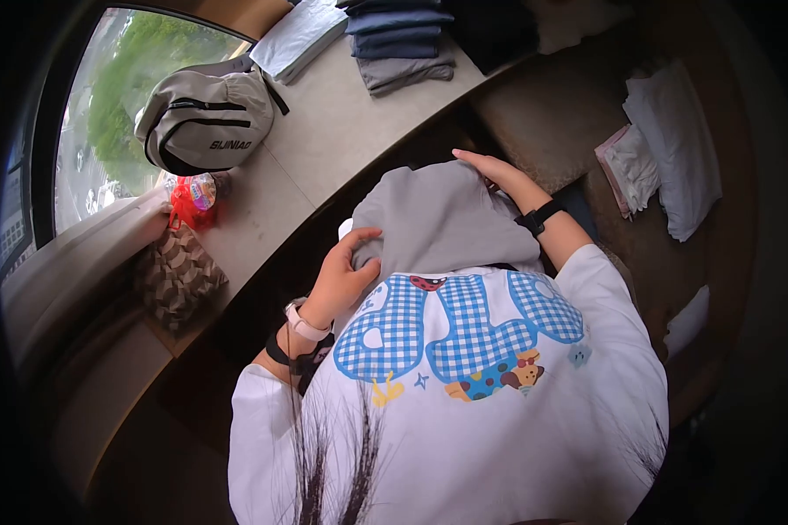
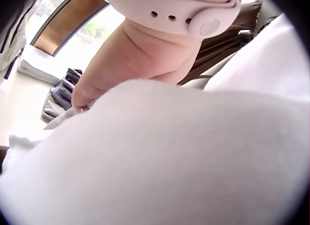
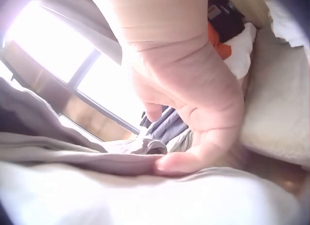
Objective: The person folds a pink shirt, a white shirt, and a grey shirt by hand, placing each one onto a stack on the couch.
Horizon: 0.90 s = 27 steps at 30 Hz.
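Note:
A grey cloth garment (image 1: 446,214) lies bunched against the front of the person's white printed shirt (image 1: 464,350). At its left side the left hand (image 1: 337,271) rests on it, thumb and forefinger bent and apart over the cloth. White shirt fabric hides much of that hand's work in the left wrist view. The right hand (image 1: 503,179) lies along the far right edge of the garment, fingers extended. In the right wrist view, the right thumb (image 3: 181,162) touches the edge of the grey cloth, with a gap between thumb and finger.
Beyond the garment runs a pale counter (image 1: 324,131) bearing a grey backpack (image 1: 206,122), folded dark clothes (image 1: 398,44), a folded white cloth (image 1: 298,39) and a red bag (image 1: 184,206). White cloths (image 1: 674,149) lie on the brown seat at right.

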Motion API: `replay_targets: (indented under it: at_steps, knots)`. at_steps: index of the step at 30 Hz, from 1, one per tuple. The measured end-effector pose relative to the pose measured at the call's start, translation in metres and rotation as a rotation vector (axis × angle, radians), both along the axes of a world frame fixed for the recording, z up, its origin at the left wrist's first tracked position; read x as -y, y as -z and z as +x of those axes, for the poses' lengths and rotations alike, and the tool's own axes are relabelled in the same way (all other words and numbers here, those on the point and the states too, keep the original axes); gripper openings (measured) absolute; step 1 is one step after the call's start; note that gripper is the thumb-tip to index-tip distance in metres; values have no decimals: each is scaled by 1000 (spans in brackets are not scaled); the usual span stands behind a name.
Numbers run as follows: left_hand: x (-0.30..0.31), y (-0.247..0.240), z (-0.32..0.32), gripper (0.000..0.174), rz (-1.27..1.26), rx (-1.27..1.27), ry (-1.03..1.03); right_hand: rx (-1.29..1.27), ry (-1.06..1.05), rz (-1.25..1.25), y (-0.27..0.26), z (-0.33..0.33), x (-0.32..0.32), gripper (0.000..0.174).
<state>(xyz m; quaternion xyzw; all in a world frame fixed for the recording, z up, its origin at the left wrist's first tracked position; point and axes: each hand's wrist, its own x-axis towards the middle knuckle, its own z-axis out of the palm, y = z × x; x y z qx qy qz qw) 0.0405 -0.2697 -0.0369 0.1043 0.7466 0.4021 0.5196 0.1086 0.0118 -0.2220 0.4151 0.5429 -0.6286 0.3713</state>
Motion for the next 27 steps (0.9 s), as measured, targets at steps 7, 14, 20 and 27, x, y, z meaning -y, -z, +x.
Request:
replay_targets:
  at_steps: [7,14,20,27]
  knots:
    - [4,-5,-12,56,224,-133,-169,-264,222,-392,-1,-46,5,27]
    - [-1,1,-42,82,643,-192,-368,-1197,585,-479,-151,-74,-53,47]
    - [-26,-7,-71,107,728,-366,-6,-1579,43,-1038,-223,-39,-4,20]
    - [-43,25,-78,70,995,1054,560,-1548,-103,-850,-208,24,-13,34]
